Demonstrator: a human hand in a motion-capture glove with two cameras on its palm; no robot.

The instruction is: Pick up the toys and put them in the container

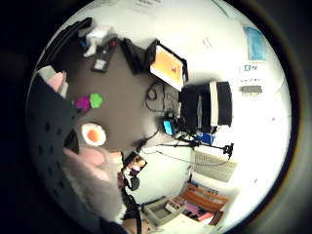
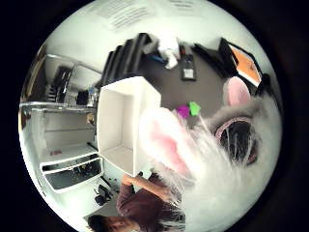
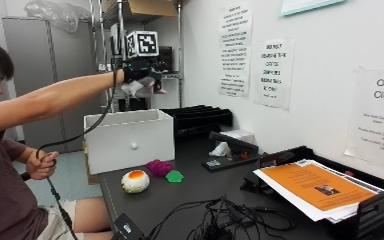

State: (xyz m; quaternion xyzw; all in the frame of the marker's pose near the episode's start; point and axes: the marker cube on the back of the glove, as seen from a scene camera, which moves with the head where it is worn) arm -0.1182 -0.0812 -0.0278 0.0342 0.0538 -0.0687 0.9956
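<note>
A grey-and-pink plush toy (image 3: pixel 139 87) with pink-lined ears (its fur fills much of the thumb-side palm view) hangs in the gloved right hand (image 3: pixel 141 75), the fingers curled around it, raised high above the open white container (image 3: pixel 129 139) at the end of the dark surface (image 3: pixel 198 195). The person's arm is stretched out level across the box. Three more toys lie on the surface just in front of the container: a white ball with an orange centre (image 3: pixel 135 181), a magenta knobbly toy (image 3: pixel 159 167) and a green toy (image 3: pixel 175 176), the last two touching. Farther along sit a tangle of black cables (image 3: pixel 222 220), black paper trays (image 3: pixel 198 119) against the wall and a tray holding an orange sheet (image 3: pixel 312 188).
</note>
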